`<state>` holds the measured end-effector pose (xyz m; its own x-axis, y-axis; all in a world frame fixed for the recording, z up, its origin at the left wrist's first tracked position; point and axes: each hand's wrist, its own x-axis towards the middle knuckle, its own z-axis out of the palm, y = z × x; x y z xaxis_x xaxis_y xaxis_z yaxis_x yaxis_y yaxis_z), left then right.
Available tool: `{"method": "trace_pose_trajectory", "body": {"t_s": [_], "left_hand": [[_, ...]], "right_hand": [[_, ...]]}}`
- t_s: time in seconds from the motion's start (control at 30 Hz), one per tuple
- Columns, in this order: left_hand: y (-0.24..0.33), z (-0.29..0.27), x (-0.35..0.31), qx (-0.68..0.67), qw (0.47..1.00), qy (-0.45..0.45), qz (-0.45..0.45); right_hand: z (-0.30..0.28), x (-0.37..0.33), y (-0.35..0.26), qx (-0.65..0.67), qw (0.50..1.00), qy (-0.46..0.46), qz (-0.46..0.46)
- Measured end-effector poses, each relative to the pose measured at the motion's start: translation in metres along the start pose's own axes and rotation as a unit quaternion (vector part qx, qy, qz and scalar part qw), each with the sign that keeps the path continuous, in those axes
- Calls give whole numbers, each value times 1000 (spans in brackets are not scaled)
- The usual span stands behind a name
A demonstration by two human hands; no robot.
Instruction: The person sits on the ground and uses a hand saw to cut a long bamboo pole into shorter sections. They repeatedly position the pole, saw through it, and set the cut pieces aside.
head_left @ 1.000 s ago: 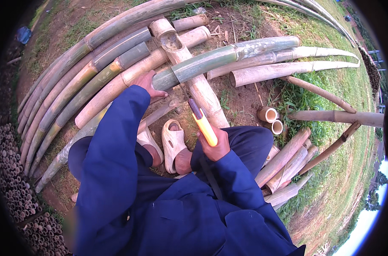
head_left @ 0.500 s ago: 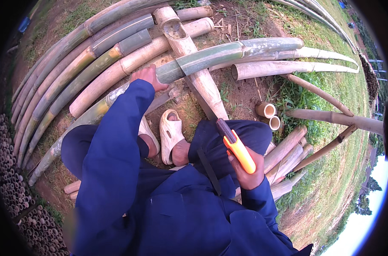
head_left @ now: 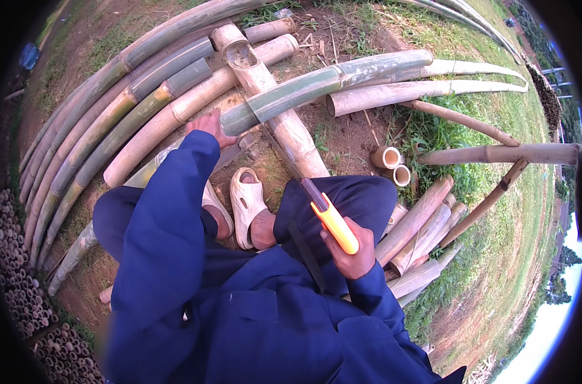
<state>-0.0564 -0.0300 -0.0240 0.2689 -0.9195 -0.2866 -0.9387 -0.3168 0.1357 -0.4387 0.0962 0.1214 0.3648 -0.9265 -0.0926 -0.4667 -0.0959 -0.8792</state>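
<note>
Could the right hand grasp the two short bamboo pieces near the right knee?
Probably not: the right hand grips the saw handle, and the right knee lies between that hand and the short bamboo pieces.

Orange saw handle [head_left: 337, 225], mottled green bamboo [head_left: 294, 95], navy jacket [head_left: 272, 326]

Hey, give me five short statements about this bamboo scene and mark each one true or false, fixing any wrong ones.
1. The right hand holds a handsaw with an orange-yellow handle. True.
2. The left hand also grips the saw handle. False: it is at the left end of the green bamboo pole.
3. The green pole lies across a pale bamboo log with an oval opening. True.
4. The person wears black boots. False: they wear pale slip-on sandals with cut-out holes.
5. Two short, hollow, tan bamboo pieces are just beyond the right knee. True.
</note>
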Motion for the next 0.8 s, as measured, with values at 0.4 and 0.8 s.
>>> {"method": "trace_pose_trajectory", "body": {"t_s": [0.4,0.8], "left_hand": [[-8,-11,13,-4,1000,16,-22],[-8,13,-2,27,995,92,5]], "right_hand": [[20,12,16,26,1000,3,-3],[-10,16,-20,-5,1000,-18,3]]}}
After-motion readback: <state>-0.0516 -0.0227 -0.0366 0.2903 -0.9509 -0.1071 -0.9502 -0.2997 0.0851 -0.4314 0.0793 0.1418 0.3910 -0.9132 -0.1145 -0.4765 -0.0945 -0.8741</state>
